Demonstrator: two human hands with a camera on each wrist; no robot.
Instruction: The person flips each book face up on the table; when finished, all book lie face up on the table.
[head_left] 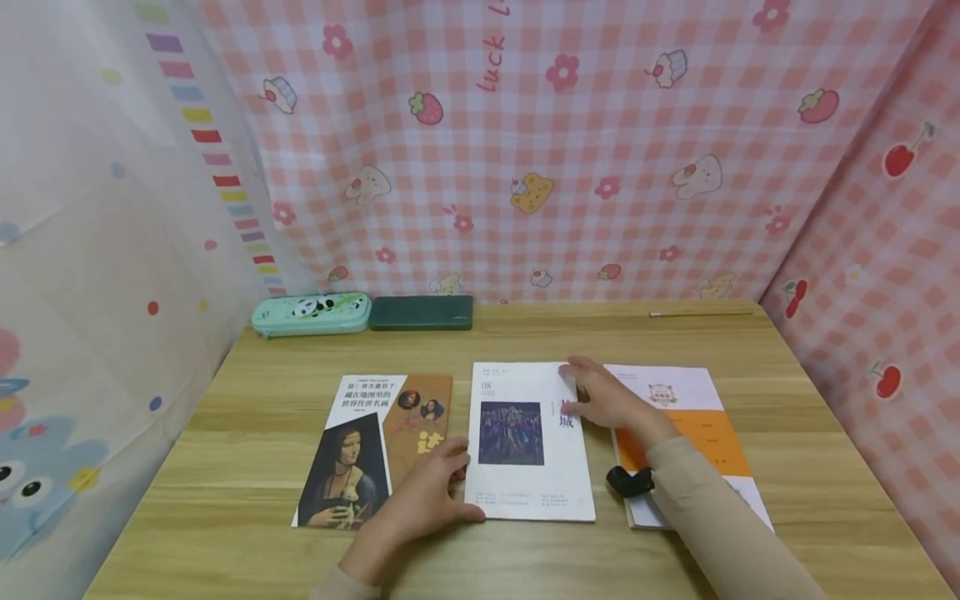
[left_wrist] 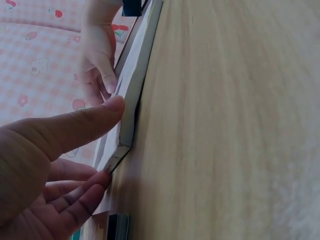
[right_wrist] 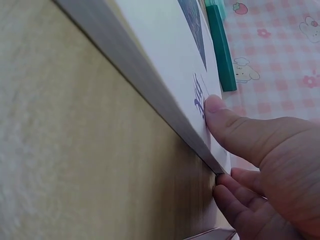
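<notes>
A white book (head_left: 510,492) with a dark purple picture on its cover lies flat in the middle of the wooden table. At its near left corner, my left hand (head_left: 423,492) grips it, the thumb (left_wrist: 95,122) on the near edge and fingertips at the left side. My right hand (head_left: 603,396) holds the far right part, its thumb (right_wrist: 225,117) on the cover and the other fingers at the edge, partly hidden. Left of it lies a brown and white book (head_left: 348,467) with a portrait on the cover. An orange and white book (head_left: 697,433) lies under my right forearm.
At the table's back left, a mint panda pencil case (head_left: 318,315) stands beside a dark green flat case (head_left: 422,313). A thin stick (head_left: 701,314) lies at the back right. Patterned cloth (head_left: 525,167) hangs behind and at both sides. A black wrist device (head_left: 628,482) sits by my right sleeve.
</notes>
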